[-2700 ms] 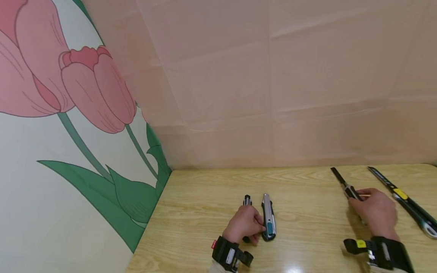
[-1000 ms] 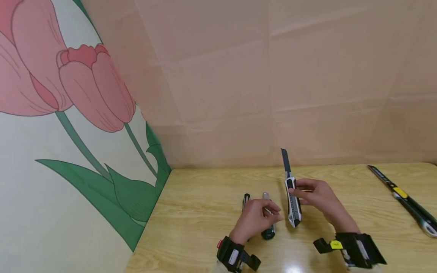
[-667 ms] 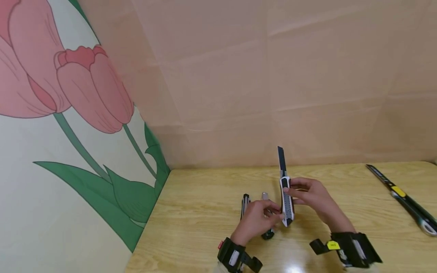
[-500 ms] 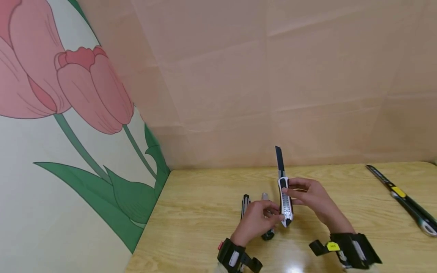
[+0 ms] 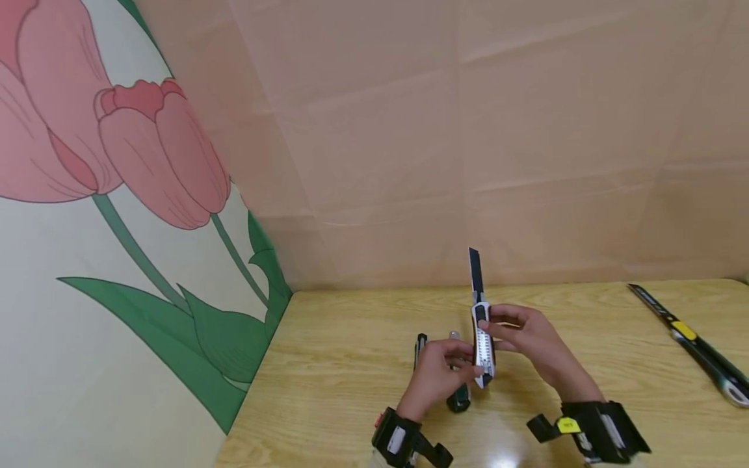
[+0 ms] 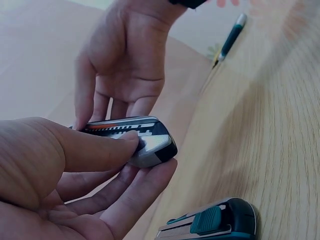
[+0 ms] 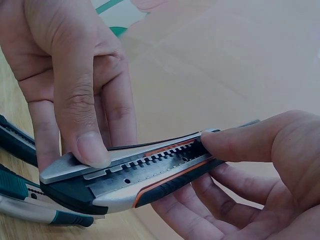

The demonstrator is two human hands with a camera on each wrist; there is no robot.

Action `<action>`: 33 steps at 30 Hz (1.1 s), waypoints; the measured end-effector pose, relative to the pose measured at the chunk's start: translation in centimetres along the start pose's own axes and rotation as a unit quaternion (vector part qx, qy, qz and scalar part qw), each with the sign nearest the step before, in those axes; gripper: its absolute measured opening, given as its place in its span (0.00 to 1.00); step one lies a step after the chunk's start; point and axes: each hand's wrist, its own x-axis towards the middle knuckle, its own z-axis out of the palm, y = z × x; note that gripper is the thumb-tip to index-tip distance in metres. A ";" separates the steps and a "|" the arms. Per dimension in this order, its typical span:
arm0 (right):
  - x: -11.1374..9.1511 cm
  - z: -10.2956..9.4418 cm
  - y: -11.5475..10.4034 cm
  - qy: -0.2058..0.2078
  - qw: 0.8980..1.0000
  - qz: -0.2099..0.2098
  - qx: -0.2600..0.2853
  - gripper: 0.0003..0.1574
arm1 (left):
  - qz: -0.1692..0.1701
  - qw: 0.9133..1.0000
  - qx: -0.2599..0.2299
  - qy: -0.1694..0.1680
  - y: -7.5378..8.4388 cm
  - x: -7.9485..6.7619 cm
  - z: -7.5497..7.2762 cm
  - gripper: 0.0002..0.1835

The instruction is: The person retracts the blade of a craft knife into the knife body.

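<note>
Both hands hold a snap-off utility knife (image 5: 484, 344) above the table, its long dark blade (image 5: 476, 273) extended and pointing away. My right hand (image 5: 534, 335) grips the silver-and-black handle from the right. In the right wrist view, the right thumb (image 7: 240, 140) presses on the dark slider. My left hand (image 5: 435, 377) pinches the rear end of the handle, its thumb (image 6: 105, 150) on top and fingers beneath. Under the left hand lies a teal-and-silver utility knife (image 5: 459, 398), partly covered. Beside it, another slim dark utility knife (image 5: 420, 343) shows mostly its tip end.
A large black utility knife with a yellow part (image 5: 696, 341) lies at the right of the wooden table (image 5: 328, 377). Behind the table hangs a creased beige sheet (image 5: 374, 162). At the left stands a wall with painted tulips (image 5: 140, 149).
My right hand has lifted the utility knife from the right side and carried it left. The left hand has left the two lying knives and now pinches the rear of its handle.
</note>
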 end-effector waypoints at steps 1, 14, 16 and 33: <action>0.0 0.1 0.0 0.001 1.000 0.000 0.000 0.36 | -0.003 1.000 0.000 0.001 0.0 0.0 0.0 0.12; 0.2 0.6 -0.2 0.019 0.999 0.025 -0.020 0.41 | -0.010 1.000 0.017 -0.003 -0.1 -0.1 0.1 0.12; 0.1 0.8 -0.2 0.021 0.999 0.024 -0.024 0.40 | -0.012 1.000 0.021 -0.004 -0.2 -0.1 0.1 0.12; 0.2 1.1 0.1 0.037 0.999 0.018 -0.023 0.39 | -0.010 1.000 0.013 -0.015 -0.4 0.0 0.1 0.12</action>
